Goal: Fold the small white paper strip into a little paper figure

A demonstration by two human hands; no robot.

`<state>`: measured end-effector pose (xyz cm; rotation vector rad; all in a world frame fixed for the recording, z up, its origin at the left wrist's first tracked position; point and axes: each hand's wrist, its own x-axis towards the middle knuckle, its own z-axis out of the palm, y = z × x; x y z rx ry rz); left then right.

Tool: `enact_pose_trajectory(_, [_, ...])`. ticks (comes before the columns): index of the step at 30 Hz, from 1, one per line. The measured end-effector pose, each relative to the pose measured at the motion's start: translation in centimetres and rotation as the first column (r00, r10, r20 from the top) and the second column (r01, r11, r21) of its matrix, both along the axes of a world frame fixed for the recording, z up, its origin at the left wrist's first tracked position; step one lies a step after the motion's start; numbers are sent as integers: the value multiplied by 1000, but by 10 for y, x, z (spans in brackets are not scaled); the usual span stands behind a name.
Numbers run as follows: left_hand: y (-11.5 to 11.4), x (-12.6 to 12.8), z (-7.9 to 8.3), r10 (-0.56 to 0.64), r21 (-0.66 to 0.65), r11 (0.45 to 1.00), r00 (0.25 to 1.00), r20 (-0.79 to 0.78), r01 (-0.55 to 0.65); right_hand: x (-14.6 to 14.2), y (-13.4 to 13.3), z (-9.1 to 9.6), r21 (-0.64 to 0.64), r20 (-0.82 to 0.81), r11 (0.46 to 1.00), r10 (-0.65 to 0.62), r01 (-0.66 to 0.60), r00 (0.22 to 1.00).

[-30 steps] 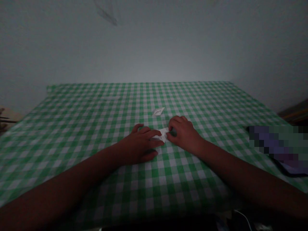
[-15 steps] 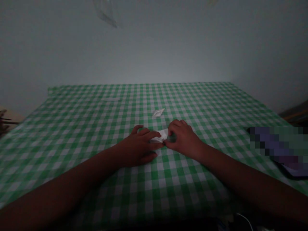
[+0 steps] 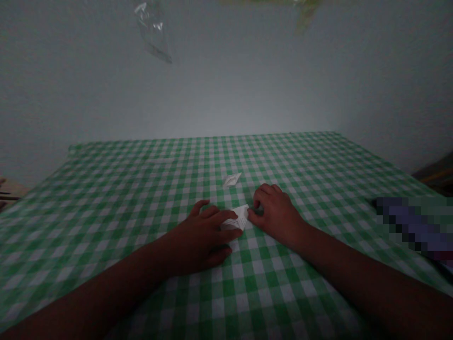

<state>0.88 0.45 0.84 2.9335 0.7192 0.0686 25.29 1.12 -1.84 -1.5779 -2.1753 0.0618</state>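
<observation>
A small folded piece of white paper (image 3: 242, 218) with printed lines lies on the green and white checked tablecloth in front of me. My left hand (image 3: 203, 236) rests on its left part, palm down, with outstretched fingers spread apart and two fingertips pressing it. That hand covers the paper's left end. At the right corner of the paper is my right hand (image 3: 274, 212). Its thumb tip is close to the edge; whether it touches cannot be made out. The curled fingers stand apart from the thumb, with nothing visible between them.
Beyond the hands lies another small folded white paper (image 3: 232, 179). A dark flat device (image 3: 406, 226), partly pixelated, is at the right. The tablecloth (image 3: 141, 184) reaches back to a grey wall (image 3: 226, 85), where a clear plastic piece (image 3: 155, 33) hangs.
My right hand has drawn slightly right, off the paper's corner it was pinching, and more of the paper shows. The left hand keeps its place on the paper. The view has tilted up.
</observation>
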Motion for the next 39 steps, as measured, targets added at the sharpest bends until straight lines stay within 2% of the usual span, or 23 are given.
enact_pose_trajectory(7, [0, 1, 0, -12, 0, 1000, 1000, 9, 12, 1, 1, 1, 18, 22, 1000, 6, -7, 1000])
enact_pose_trajectory(15, [1, 2, -3, -19, 46, 999, 1000, 18, 18, -6, -17, 4, -57, 6, 984, 167, -166, 986])
enact_pose_trajectory(23, [2, 4, -3, -24, 50, 999, 998, 55, 21, 4, 2, 3, -35, 1, 999, -5, 5, 1000])
enact_pose_trajectory(28, [7, 2, -5, -44, 11, 999, 994, 97, 43, 2, 6, 2, -1, -28, 999, -40, 40, 999])
enact_pose_trajectory(30, [10, 1, -7, -43, -15, 999, 991, 125, 46, 2, 4, 3, 24, -77, 999, 47, -45, 996])
enact_pose_trajectory(32, [12, 0, -10, -42, -30, 998, 988, 148, 47, 1, 0, 5, 52, -118, 978, 206, -201, 971])
enact_pose_trajectory(36, [15, -2, -14, -45, -49, 997, 985, 164, 54, 0, -9, 10, -24, -126, 860, 503, -510, 855])
enact_pose_trajectory(39, [16, -3, -16, -47, -49, 997, 985, 169, 56, 0, -12, 13, -98, -110, 808, 572, -582, 813])
